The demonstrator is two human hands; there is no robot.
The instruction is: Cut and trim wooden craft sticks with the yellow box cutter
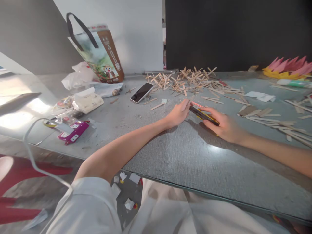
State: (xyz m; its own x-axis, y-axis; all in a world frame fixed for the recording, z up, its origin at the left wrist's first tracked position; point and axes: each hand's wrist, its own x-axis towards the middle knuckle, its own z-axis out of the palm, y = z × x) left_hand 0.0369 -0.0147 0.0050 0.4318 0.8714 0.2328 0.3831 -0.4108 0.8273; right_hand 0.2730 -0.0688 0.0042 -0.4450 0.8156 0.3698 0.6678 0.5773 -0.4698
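My right hand is wrapped round a black and yellow box cutter, which points left toward my other hand. Just left of it, my left hand is closed in a pinch on a thin wooden craft stick; only the stick's tip shows past the fingers. The front end of the cutter meets the left fingertips, so I cannot tell whether its blade touches the stick. A narrow pink-red strip lies right behind the cutter. Both hands are low over the grey tabletop.
Behind my hands spreads a heap of craft sticks, with more sticks at the right. A phone lies left of the heap. Farther left stand a printed bag and a purple packet. A pink and yellow paper crown sits back right.
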